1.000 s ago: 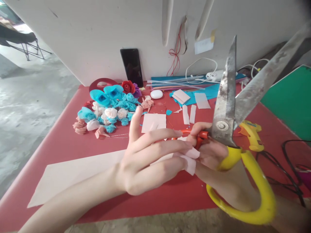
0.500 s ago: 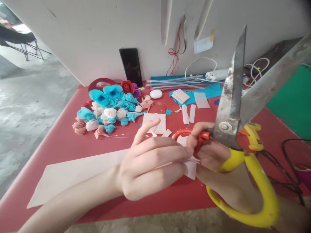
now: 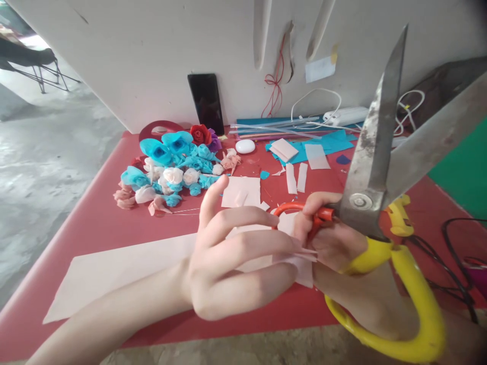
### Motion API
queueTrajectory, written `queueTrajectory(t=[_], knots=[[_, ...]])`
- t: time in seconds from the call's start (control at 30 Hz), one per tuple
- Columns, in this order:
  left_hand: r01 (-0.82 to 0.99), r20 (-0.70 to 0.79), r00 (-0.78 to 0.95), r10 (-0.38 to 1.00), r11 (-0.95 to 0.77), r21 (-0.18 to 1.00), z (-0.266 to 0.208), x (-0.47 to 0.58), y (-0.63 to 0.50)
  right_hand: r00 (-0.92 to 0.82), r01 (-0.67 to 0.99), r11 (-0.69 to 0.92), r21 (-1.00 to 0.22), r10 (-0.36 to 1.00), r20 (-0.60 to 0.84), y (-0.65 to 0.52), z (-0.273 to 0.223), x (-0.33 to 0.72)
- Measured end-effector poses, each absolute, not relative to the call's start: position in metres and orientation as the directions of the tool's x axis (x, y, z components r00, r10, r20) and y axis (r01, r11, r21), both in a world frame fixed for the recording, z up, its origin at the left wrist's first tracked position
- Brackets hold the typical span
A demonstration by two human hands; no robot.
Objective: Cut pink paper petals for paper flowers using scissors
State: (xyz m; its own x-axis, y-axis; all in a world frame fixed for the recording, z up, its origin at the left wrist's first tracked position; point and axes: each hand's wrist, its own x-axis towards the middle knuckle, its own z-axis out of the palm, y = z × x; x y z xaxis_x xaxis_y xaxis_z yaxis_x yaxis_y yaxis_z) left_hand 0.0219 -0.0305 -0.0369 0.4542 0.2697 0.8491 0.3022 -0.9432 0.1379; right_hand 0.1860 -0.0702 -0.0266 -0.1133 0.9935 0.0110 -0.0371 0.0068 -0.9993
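Note:
My left hand (image 3: 239, 258) is in the middle, back of the hand toward me, with its fingers closed on a small folded piece of pale pink paper (image 3: 304, 271). One of its fingers sticks up, away from the others. Large scissors (image 3: 357, 203) hang on my right hand (image 3: 335, 238), whose fingers curl by the orange and yellow handles. Their blades point up and stand apart, with no paper between them. My right fingertips are close to the folded piece; whether they touch it is hidden. Under my left arm lies a long pale pink paper strip (image 3: 125, 268).
Blue, white and pink paper flowers (image 3: 171, 177) are heaped at the left of the red table (image 3: 171, 324). A phone (image 3: 206, 101) leans on the wall. Cut paper squares (image 3: 241, 190) and scraps lie mid-table. A yellow glue gun (image 3: 399, 218) and black cables (image 3: 445, 268) are at the right.
The scissors and my right hand have shifted slightly right. My left hand's raised finger has moved left, and another finger has lifted off the folded paper.

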Motion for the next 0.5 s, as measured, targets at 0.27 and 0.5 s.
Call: queueTrajectory(t=[0.27,0.5], knots=[[0.368,0.838,0.467,0.283,-0.924,0.107,-0.0349,0.022,-0.0316,-0.143,-0.106,-0.008,-0.994,0.99,0.007,-0.0698,-0.0305,0.1888],[0.352,0.798,0.477,0.368,-0.912,0.21,-0.0336,0.0226,-0.0338,-0.083,-0.097,0.034,-0.995,0.996,0.042,-0.0672,-0.0267,0.1839]])
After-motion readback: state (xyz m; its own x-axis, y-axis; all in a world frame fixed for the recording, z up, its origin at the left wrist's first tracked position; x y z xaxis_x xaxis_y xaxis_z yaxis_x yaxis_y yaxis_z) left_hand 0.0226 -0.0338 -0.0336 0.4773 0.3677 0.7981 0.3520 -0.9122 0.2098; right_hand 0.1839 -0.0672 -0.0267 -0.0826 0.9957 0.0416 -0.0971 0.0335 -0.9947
